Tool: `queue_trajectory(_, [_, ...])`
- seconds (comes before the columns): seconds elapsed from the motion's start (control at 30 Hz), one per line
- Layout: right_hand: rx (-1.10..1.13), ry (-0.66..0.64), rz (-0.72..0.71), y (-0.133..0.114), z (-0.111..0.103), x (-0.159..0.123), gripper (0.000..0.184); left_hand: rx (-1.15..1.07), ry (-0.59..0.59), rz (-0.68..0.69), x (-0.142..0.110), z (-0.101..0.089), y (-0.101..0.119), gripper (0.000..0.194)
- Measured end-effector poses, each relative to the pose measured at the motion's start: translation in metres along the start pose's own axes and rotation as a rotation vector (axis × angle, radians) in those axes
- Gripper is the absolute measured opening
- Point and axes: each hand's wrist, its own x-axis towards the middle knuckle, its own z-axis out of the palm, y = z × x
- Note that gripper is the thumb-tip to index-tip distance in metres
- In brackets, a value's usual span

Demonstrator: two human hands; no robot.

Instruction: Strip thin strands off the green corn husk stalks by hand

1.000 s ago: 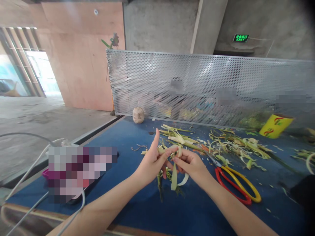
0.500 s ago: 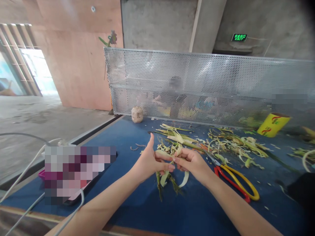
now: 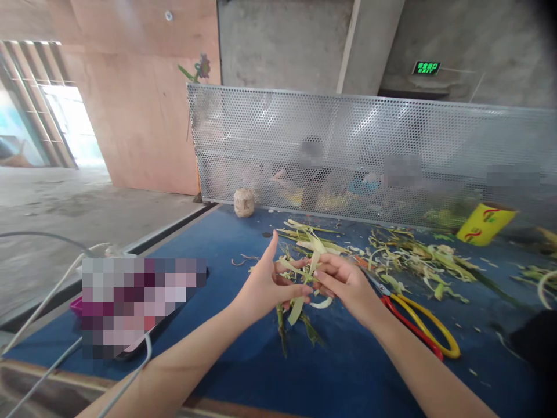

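Both of my hands meet over the blue table [image 3: 348, 371], working a bundle of pale yellow-green leaf strips [image 3: 304, 284]. My left hand [image 3: 265, 284] pinches the strips with thumb and lower fingers, its index finger sticking straight up. My right hand [image 3: 343, 284] has its fingers curled round the strips from the right. Loose ends of the strips hang down below the hands and touch the table. Part of the bundle is hidden behind my fingers.
Red and yellow scissors [image 3: 418, 325] lie just right of my right hand. A heap of leaf scraps [image 3: 409, 258] spreads behind them. A yellow roll [image 3: 485, 223] and a perforated metal screen [image 3: 369, 157] stand at the back. Cables [image 3: 52, 360] run at the left.
My right hand has moved up slightly and turned over the strips. The hanging strip ends have shifted and shortened below the hands. My left hand holds nearly the same place.
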Motion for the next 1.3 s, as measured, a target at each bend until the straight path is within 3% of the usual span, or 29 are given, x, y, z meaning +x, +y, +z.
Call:
queue_trajectory(0.37, [-0.185,0.055,-0.025,0.003,0.008,-0.001,0.025,0.032,0.024,0.004,0.000,0.005,0.000,0.097])
queue_trajectory(0.73, [-0.279,-0.015,-0.017,-0.010,0.001,-0.004,0.032,-0.031,-0.002,-0.022,0.003,0.001,-0.002,0.103])
queue_trajectory(0.9, [-0.481,-0.003,-0.246,-0.004,0.004,-0.009,0.030,-0.103,0.018,-0.077,0.006,-0.005,-0.003,0.102])
queue_trajectory(1.07, [-0.770,0.057,-0.529,-0.005,0.005,-0.014,0.034,-0.133,0.088,-0.131,0.005,-0.001,0.000,0.086])
queue_trajectory(1.3, [-1.074,0.009,-0.596,-0.001,0.010,-0.015,0.032,-0.190,0.203,-0.167,0.005,0.004,-0.001,0.069])
